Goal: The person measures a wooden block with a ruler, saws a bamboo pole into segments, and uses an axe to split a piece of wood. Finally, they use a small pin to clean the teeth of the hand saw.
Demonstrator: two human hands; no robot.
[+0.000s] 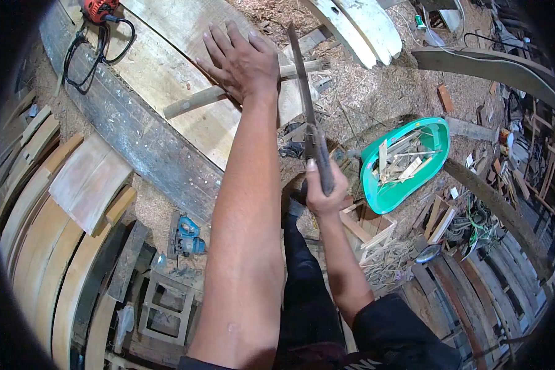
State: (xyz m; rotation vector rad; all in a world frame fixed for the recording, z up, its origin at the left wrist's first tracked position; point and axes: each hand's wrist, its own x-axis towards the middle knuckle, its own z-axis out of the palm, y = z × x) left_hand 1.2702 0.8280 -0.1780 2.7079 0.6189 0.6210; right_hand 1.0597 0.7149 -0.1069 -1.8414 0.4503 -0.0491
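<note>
My left hand (243, 65) lies flat with spread fingers on a wide pale board (166, 18). Its palm presses over a narrow wooden strip (194, 102) that crosses the board at a slant, its right end sticking out past the board's edge. In my right hand (327, 190), fingers wrap round the handle of what looks like a handsaw (303, 80), with a long, dark, narrow blade. The blade points away from me and crosses over the strip's right part, to the right of my left hand.
A red power tool (98, 9) with a black cord sits at the upper left. A blue power tool (188, 237) lies on the floor. Wood scraps fill a green tub (382, 200) at right. Stacked planks (43, 234) stand at left, curved beams (487, 65) at right, with shavings over the ground.
</note>
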